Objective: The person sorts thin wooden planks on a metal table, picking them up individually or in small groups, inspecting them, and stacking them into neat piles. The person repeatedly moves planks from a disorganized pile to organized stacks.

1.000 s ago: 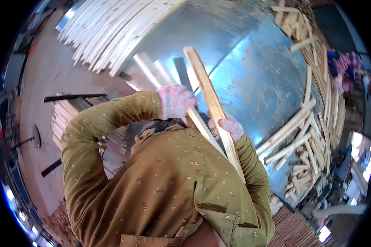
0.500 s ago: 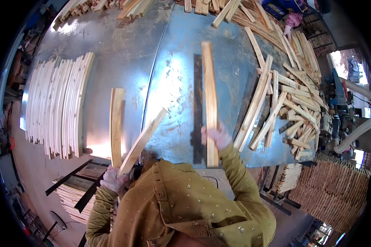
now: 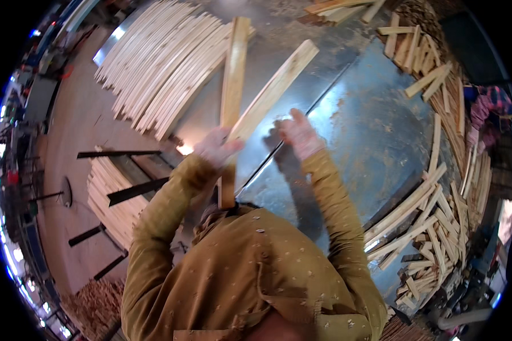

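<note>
My gloved left hand (image 3: 217, 146) is closed around the lower end of a pale wooden strip (image 3: 279, 85), which slants up to the right. Under the same hand runs a yellower wooden strip (image 3: 233, 74), its near end reaching back toward my body. Whether the fingers also grip this second strip is hidden. To the right, my gloved right hand (image 3: 301, 135) is above the metal tabletop (image 3: 347, 148). Its fingers are loosely bent and apart, with no wood in them. A row of pale strips (image 3: 170, 62) lies side by side beyond my left hand.
A jumbled heap of wooden pieces (image 3: 432, 244) covers the table's right side. More loose pieces (image 3: 418, 51) lie at the far right, near another person's patterned sleeve (image 3: 486, 105). A black metal rack (image 3: 136, 190) with stacked strips (image 3: 111, 187) stands at the left below the table.
My view has swung left toward the row of strips. My right hand has let go of its wooden strip and come closer to my left hand, which has moved up over the table.
</note>
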Demonstrator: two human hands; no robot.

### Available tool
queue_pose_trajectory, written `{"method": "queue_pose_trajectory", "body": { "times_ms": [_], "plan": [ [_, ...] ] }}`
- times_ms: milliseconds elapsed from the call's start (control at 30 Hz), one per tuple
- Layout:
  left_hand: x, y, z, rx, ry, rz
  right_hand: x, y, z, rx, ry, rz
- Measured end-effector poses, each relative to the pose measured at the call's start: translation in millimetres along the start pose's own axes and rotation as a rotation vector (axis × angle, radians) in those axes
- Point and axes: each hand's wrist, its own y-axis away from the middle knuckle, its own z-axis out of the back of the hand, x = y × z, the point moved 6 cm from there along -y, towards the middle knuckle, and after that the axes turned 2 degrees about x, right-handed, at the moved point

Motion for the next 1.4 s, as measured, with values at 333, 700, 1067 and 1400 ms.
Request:
{"method": "queue_pose_trajectory", "body": {
  "times_ms": [333, 700, 1067, 1400],
  "plan": [
    [60, 42, -58, -0.187, 0.615, -0.19, -22, 34, -122, -0.145, -0.355, 0.098],
    [84, 147, 13, -0.361, 0.79, -0.139, 0, 39, -282, 0.456, -0.4, 0.173],
    [230, 447, 224, -1.341, 0.184, -0.123, -49, 102, -616, 0.926, -0.074, 0.37],
    [656, 676, 250, -1.286, 0.102, 1.066, -198, 173, -644, 0.769, 0.458, 0.037]
  ]
}}
